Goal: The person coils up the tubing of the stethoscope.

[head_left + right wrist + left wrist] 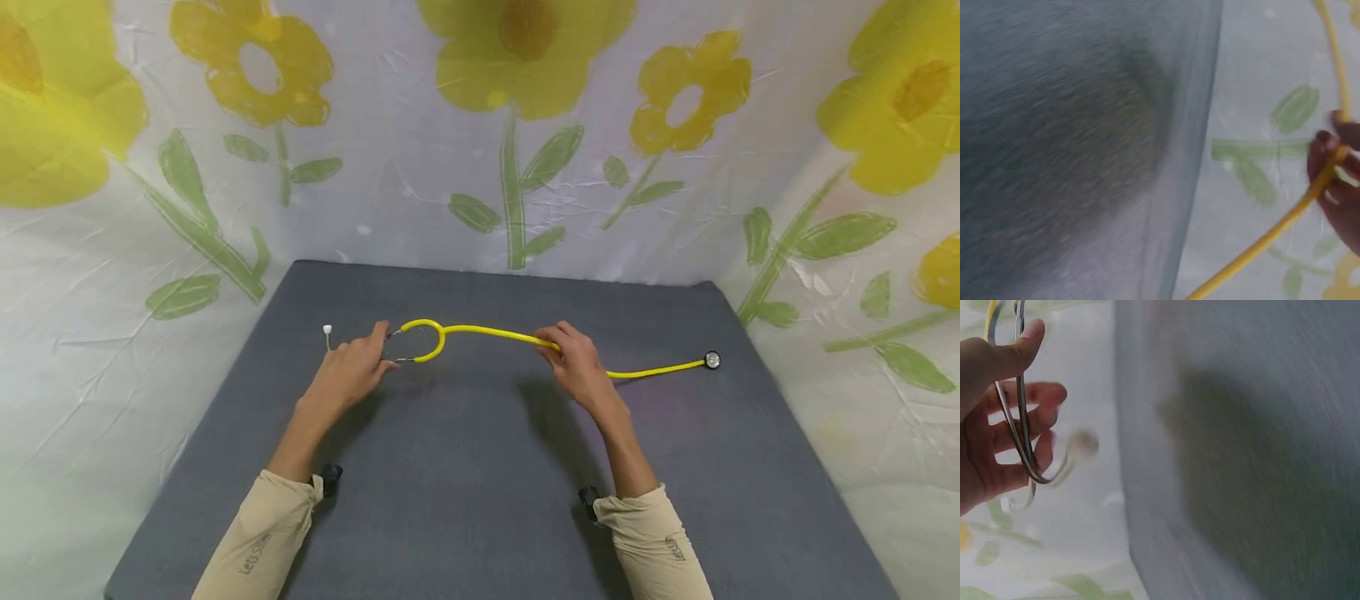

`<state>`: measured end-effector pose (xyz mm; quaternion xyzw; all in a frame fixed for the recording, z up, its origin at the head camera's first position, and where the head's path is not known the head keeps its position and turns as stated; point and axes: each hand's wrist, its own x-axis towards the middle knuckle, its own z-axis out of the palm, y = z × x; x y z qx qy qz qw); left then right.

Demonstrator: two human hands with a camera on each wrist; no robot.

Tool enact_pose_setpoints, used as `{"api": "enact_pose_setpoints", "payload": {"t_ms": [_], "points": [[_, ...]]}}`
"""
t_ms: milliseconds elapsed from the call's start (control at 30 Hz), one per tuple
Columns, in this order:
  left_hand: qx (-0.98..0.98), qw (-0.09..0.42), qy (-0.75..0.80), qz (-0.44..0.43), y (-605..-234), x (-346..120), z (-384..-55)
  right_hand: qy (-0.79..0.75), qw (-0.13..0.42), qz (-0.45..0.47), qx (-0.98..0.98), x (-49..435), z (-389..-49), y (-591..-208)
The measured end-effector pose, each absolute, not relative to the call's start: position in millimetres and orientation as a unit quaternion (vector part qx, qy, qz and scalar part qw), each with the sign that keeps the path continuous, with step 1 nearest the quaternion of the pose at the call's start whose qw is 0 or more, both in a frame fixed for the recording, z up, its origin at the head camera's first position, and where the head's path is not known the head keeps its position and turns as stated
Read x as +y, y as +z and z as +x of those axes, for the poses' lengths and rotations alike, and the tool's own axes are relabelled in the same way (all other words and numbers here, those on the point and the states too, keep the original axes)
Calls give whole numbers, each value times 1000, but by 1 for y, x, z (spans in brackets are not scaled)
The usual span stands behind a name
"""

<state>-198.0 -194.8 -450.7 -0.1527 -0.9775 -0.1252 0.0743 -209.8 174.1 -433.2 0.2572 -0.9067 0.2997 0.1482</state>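
Observation:
A yellow stethoscope (491,332) stretches between the two hands above the grey table. My left hand (348,367) grips its metal ear tubes (1022,412), fingers curled round them in the left wrist view. One white ear tip (327,329) sticks out beyond that hand. The yellow fork of the tubing lies just right of the left fingertips. My right hand (576,360) pinches the yellow tube (1272,232) between thumb and fingers about midway along. From there the tube runs on to the right and ends in the round chest piece (712,360).
The grey table (465,483) spreads beneath both hands, and their shadows fall on it. A pale sheet (390,200) painted with yellow flowers hangs behind and along both sides. Dark straps with small devices (327,480) sit at both wrists, beside beige sleeves (262,533).

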Motion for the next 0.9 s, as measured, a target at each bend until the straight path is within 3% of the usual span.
{"api": "enact_pose_setpoints", "payload": {"t_ms": [167,300,467,633,733,900], "points": [[-975,72,-160,-134,-435,-182,-191,302,234,235,-894,183,-202,-432],[-973,101,-166,-127,-425,-170,-187,243,263,246,-901,186,-191,-423],[-970,153,-120,-148,-414,-151,-183,150,253,329,-897,181,-176,-398],[-960,176,-89,-199,-410,-125,-180,200,210,422,-859,159,-170,-381],[-956,161,-80,-233,-411,-112,-178,240,215,434,-841,142,-172,-380],[-951,101,-118,-266,-412,-98,-172,252,298,402,-829,122,-180,-390]]}}
